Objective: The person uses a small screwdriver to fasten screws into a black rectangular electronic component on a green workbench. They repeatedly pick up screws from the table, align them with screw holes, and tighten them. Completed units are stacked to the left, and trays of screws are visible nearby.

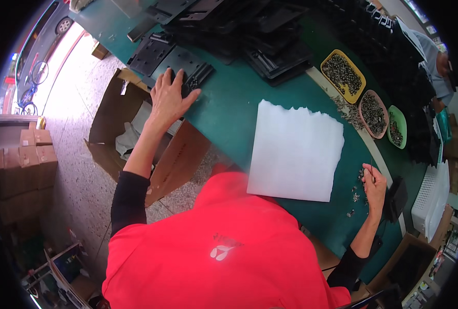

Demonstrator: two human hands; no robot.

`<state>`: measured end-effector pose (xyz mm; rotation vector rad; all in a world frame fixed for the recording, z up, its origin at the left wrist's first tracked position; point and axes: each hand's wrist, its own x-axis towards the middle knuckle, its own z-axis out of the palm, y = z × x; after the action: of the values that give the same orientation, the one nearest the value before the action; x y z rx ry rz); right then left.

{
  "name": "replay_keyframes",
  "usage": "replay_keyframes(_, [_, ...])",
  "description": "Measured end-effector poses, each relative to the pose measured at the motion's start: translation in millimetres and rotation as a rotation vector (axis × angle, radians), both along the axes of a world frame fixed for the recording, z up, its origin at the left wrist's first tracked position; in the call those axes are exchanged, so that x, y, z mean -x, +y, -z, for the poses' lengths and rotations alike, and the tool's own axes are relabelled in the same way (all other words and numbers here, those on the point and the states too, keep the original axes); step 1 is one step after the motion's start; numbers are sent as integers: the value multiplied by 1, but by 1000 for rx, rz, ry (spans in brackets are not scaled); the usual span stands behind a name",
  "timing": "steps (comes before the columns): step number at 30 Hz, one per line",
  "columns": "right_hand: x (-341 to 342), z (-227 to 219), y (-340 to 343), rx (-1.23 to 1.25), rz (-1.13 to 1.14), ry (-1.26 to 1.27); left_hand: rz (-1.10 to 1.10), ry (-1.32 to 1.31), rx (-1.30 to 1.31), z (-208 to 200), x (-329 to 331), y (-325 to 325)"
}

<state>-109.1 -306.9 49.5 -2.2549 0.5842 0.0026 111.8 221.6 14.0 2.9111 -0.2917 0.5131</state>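
Observation:
My left hand (170,101) reaches out to the far left, fingers spread, its tips at the near edge of a flat black plastic part (183,63). I cannot tell whether it presses on the part. On the right side of the table my right hand (374,186) has its fingers curled together in a pinch. Whatever lies between them is too small to make out. Small loose metal pieces (355,196) lie beside that hand. A white foam sheet (296,152) with a torn far edge rests on the green table (224,110) between my hands.
Stacked black plastic parts (278,56) fill the far side. Yellow (363,85), pink (362,116) and green (404,123) trays of small metal pieces stand far right. An open cardboard box (180,159) sits below my left forearm. A white basket (428,198) is at right.

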Motion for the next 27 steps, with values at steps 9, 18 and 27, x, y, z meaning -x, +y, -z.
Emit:
replay_keyframes(9, [12,-23,20,73,20,-63,99,-230,-146,29,-1,-3])
replay_keyframes(18, [59,-15,-49,513,225,-3,267,-552,69,-10,5,6])
replay_keyframes(27, [54,-2,-14,333,1,18,828,-39,152,-71,107,-148])
